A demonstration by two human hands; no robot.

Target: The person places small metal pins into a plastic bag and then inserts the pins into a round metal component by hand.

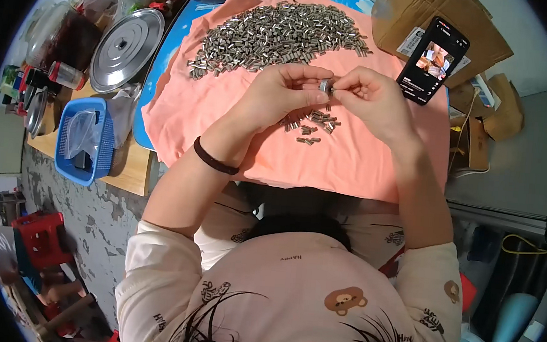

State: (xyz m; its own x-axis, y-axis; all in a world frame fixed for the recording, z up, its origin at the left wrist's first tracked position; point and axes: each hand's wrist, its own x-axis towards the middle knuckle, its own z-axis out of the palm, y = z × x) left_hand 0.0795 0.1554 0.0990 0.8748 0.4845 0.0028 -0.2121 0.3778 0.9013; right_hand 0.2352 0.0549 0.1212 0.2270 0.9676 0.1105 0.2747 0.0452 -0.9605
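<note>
A: What's in hand?

B: One small metal piece [324, 85], silvery, short, tube-like as far as I can tell. Too small to read its end detail. It's held up above the salmon-pink cloth [351, 158], between both hands, roughly over the cloth's middle.

A: Grip?

B: Left hand [286, 90] pinches it, thumb and forefinger pressed together on the piece. Right hand [370, 96] meets it from the other side, fingertips closed on the same piece. The two hands touch at the fingertips. Other fingers curled in.

A: Below the hands?

B: Small cluster of metal pieces [312, 124] lying loose on the cloth, just under the hands, a few strays beside it. Well apart from that, a big heap of metal pieces [281, 35] spread across the far part of the cloth.

A: Left wrist?

B: Dark band [215, 158] round it.

A: Surroundings?

B: Phone [433, 60], screen lit, leaning against a cardboard box [420, 15] at the far right, near the right hand. To the left: round metal lid [127, 49] flat on the table, blue plastic basket [80, 140] with clear bags in it, jars and bottles past that. Cloth overlaps a blue mat [166, 60] on a wooden table [133, 169]. Red stool [40, 237] on the floor, lower left.
</note>
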